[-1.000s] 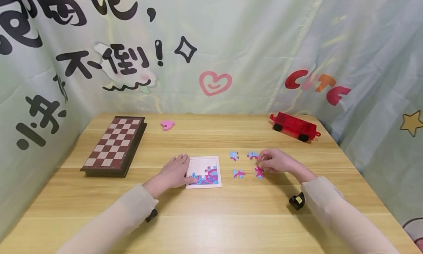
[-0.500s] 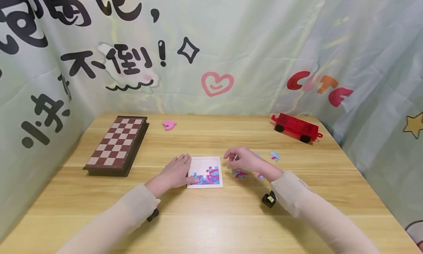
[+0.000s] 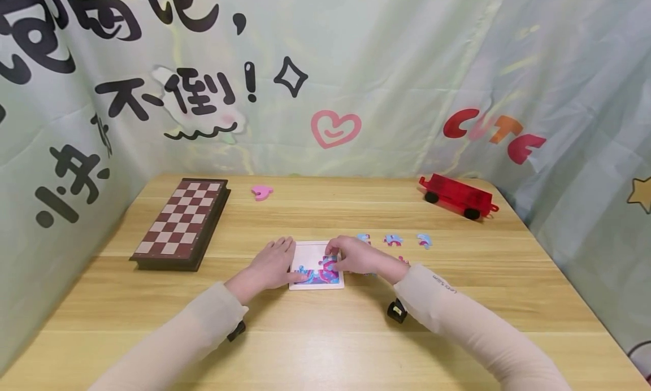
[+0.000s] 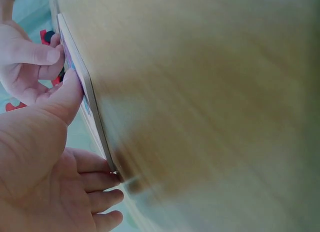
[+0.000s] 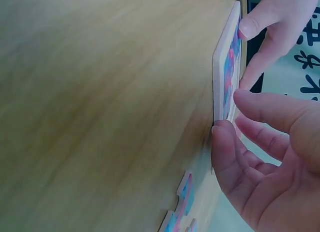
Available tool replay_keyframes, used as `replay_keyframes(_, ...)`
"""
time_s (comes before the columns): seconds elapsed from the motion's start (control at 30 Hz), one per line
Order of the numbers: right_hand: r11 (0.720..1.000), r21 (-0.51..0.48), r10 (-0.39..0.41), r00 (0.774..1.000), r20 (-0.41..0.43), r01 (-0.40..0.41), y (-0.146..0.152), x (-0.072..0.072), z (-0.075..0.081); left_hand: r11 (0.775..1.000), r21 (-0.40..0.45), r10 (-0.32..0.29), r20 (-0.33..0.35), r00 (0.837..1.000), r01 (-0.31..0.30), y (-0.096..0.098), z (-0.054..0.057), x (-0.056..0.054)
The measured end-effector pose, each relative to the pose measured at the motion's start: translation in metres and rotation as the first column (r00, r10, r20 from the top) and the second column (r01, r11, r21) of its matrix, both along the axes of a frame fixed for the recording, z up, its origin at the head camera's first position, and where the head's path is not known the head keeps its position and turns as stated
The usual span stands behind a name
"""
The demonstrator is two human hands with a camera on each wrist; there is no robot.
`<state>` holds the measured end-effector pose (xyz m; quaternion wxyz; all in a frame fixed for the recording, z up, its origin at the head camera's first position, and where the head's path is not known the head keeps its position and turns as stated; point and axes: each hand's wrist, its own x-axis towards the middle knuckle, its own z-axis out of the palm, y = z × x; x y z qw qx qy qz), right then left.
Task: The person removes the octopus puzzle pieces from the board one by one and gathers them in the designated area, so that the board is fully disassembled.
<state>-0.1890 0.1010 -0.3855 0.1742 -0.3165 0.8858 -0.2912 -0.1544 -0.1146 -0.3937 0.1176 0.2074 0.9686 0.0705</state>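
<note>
A square puzzle board (image 3: pixel 311 248) lies mid-table, its lower part filled with blue, purple and pink pieces. My left hand (image 3: pixel 268 265) rests along its left edge, fingers straight, and the thumb lies over the assembled puzzle pieces (image 3: pixel 317 277). Over the board's right side is my right hand (image 3: pixel 358 255), thumb and fingers bent around a spot above the assembled part. In the right wrist view the fingertips (image 5: pixel 222 134) are close by the board's corner. Whether a piece sits between them is hidden.
Loose puzzle pieces (image 3: pixel 393 240) lie right of the board, some partly behind the right hand. A folded chessboard (image 3: pixel 178 221) is at left, a pink heart-like piece (image 3: pixel 261 192) at the back, a red toy wagon (image 3: pixel 458 195) at back right. A printed curtain (image 3: pixel 396 97) encloses the table.
My right hand has moved left from the loose pieces to the right side of the puzzle board, uncovering pieces at the far right. My left hand has stayed on the board's left edge.
</note>
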Motion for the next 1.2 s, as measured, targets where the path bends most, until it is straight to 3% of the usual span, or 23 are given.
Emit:
replay_keyframes(0.53,0.995,0.104,0.013,0.998,-0.067,-0.006,-0.003,0.0007,-0.0009,1.0,-0.004,0.01,0.005,1.0,-0.01,0.0011,-0.0001,-0.0005)
replay_keyframes(0.73,0.995,0.095,-0.024,0.999,-0.029,0.027,-0.0039,-0.0014,-0.0013,1.0,-0.008,0.008,0.001,1.0,-0.008,0.0013,-0.0009,-0.001)
replay_keyframes(1.2,0.995,0.097,0.017,1.0,-0.019,-0.015,-0.0033,-0.0019,-0.0022,1.0,-0.012,-0.013,-0.014,1.0,0.012,-0.0007,-0.0008,-0.0004)
